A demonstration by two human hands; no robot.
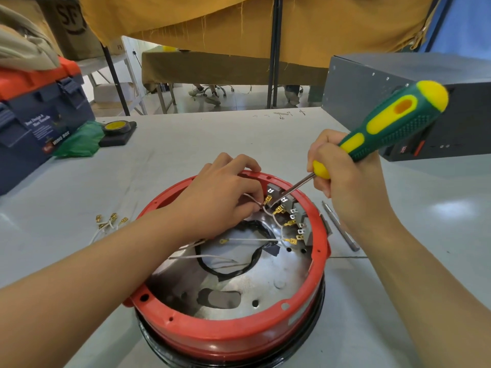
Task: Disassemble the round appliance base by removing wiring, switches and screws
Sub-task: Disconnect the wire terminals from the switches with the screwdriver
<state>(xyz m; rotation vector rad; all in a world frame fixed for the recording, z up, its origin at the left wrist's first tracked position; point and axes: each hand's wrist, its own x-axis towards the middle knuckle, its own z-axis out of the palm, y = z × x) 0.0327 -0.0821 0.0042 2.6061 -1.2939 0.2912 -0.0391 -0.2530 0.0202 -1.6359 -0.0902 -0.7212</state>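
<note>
The base (231, 333) sat on the table (186, 144) right below us, open side up, its red rim tilted a little toward us. The switches (291, 211) stood in a row along the inner wall from about one to three o'clock, brass terminals pointing inward toward the centre. A white wire (253, 200) ran from the first switch toward ten o'clock, and that was its long axis.

Our left hand (223, 197) pinched that wire just beside its brass connector (267, 200), fingers curled round it, so the connector lay at three o'clock from our fingertips, nearly touching. Our right hand (342, 176) gripped the screwdriver (382, 131) near the ferrule; its shaft sloped down toward eight o'clock, the tip between the first two switches, handle up at two o'clock. We judged the pull should go along the wire, away from the switch, with the tip levering.

Loose wires (109, 221) with terminals lay at nine o'clock of the base, a metal bar (340, 227) at three, the toolbox (39, 120) far at ten.
</note>
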